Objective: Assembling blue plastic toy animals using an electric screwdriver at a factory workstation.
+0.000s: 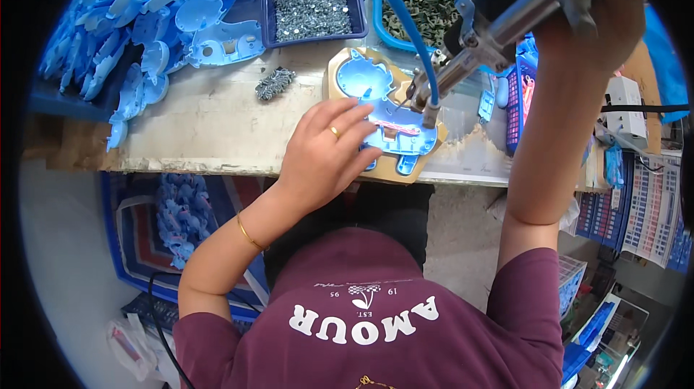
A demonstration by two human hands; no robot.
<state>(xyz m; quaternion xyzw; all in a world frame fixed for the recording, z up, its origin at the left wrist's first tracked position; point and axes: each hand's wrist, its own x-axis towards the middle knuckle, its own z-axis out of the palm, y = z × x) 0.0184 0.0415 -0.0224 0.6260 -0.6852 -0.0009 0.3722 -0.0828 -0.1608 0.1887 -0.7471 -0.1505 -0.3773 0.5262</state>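
A light-blue plastic shell half lies hollow side up in a tan fixture at the table's front edge. Pink-and-white wires run across its inside. My left hand rests on the shell's left part, fingers stretched out and spread, gripping nothing. Up at the right, my right hand is closed round the upper end of a metal power screwdriver; some of its fingers are hidden behind the tool. The screwdriver slants down to the left, its tip over the shell. Whether the tip touches anything is unclear.
Beyond the fixture stand a dark bin of small screws and a blue basket of dark clips. Blue shells pile up at the left. A small heap of screws lies nearby. A blue hose hangs beside the screwdriver.
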